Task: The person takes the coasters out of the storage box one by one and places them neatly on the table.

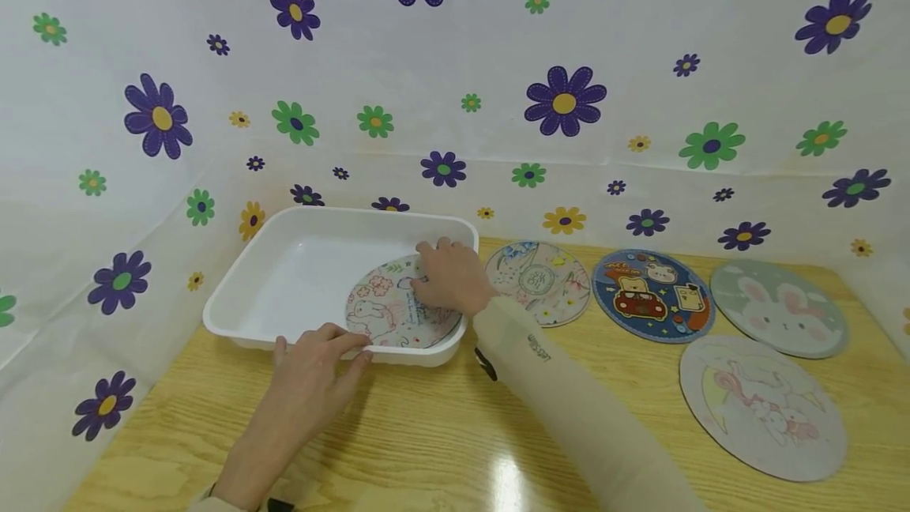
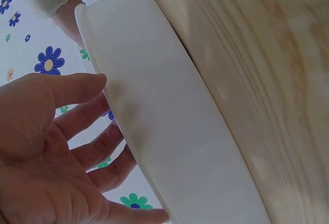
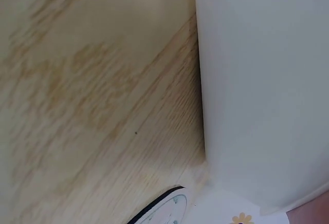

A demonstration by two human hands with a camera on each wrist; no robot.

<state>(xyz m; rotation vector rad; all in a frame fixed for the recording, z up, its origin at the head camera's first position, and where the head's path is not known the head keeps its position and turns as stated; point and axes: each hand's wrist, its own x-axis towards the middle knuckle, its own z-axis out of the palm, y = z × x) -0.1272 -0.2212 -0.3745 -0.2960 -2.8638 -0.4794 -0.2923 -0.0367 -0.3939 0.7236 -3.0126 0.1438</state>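
Observation:
Along its near rim, my left hand (image 1: 309,374) holds a white plastic tub (image 1: 284,287); the left wrist view has the thumb at the rim and several fingers behind it. Inside the tub's right part lies a round mouse pad (image 1: 380,306) printed with a pink bunny and flowers. My right hand (image 1: 451,275) grips that pad at its upper right, the thumb on its printed face and the other fingertips near its far edge. Part of the pad is hidden under this hand. The right wrist view catches mainly the tub's outer wall (image 3: 257,90).
Right of the tub lie several more round mouse pads: a floral one (image 1: 536,283), a dark blue one (image 1: 650,299), a green bunny one (image 1: 778,310) and a pale one with a moon (image 1: 764,409). They rest on a wooden table (image 1: 426,449) before a flower-printed cloth (image 1: 498,46).

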